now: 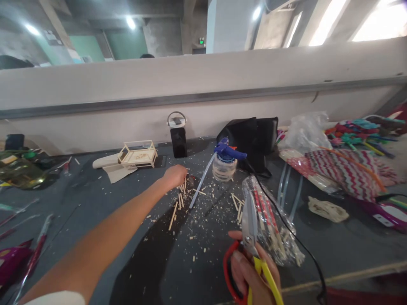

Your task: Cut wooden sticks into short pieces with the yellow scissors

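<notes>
My left hand (176,176) reaches across the dark table with its fingers closed and turned down, at the far end of a scatter of short wooden sticks (180,201). What its fingertips hold, if anything, is hidden. In my right hand (251,271), near the front edge, are scissors (250,220) with red and yellow handles, blades pointing up and away. Just beyond them lies a clear plastic bag (270,224) of sticks with red bands. A blue glue gun (230,149) rests on a clear jar (224,169); a translucent glue stick (202,181) slants down beside it.
A small wooden frame model (138,155) stands at the back left, near a black phone (178,142) leaning on a white-topped container. Black pouch (251,140) behind the jar. Striped knitted cloth (346,169) lies right; a green bottle (22,169) left. A black cord (280,218) crosses the bag.
</notes>
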Demonstrator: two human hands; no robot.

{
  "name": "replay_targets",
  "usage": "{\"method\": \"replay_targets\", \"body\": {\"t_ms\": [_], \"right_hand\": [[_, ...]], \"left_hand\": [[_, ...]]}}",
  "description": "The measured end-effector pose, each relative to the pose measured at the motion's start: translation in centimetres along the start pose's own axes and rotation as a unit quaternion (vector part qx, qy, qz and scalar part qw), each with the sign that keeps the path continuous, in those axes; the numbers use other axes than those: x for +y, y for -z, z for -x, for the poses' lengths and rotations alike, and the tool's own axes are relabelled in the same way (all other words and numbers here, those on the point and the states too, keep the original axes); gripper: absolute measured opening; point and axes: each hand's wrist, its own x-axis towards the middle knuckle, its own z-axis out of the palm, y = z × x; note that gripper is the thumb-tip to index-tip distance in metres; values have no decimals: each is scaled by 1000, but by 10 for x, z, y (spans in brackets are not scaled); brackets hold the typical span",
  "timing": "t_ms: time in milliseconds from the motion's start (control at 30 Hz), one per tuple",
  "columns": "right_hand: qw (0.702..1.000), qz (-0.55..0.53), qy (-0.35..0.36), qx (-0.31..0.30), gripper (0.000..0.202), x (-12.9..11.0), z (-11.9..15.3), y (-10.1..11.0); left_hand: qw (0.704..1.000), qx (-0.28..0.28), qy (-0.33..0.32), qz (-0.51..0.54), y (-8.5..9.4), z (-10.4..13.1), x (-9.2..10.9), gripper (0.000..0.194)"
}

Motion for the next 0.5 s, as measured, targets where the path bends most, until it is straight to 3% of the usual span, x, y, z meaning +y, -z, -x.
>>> {"method": "replay_targets", "body": {"t_ms": [100,200,367,433,500], "right_hand": [[1000,0,18,0,33,-2,0,-2],[1000,-2,30,3,33,-2,-1,-3],[999,3,34,15,33,-7,-2,-6],[999,20,31,20,38,-10,-1,-9],[997,66,23,16,43,-12,1,-13]], "left_hand": [[999,37,-10,35,9,8,-1,29],[989,109,-11,97,23,29,-3,16],[951,177,28,253,31,101,0,24],[841,160,46,514,24,135,7,17],[725,146,59,671,15,165,19,11]]}}
